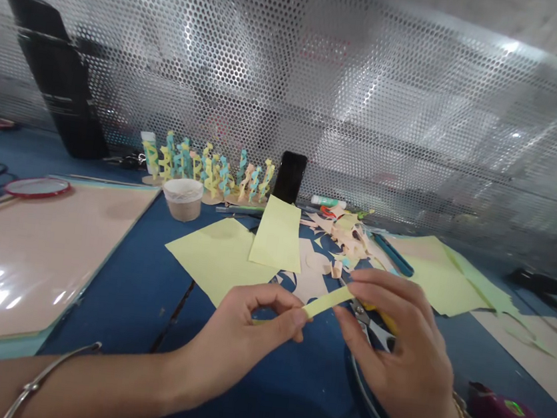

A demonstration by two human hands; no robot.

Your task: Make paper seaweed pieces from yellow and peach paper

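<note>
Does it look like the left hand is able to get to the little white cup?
Probably yes. The yellow paper between the left hand and the cup lies flat, though that hand is pinching a paper strip.

Our left hand (259, 317) pinches thumb to fingers, palm inward; our right hand (401, 344) curves opposite, fingers bent

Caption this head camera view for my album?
Two hands, left and right, hold a yellow strip between them above a blue table scattered with paper scraps.
</note>
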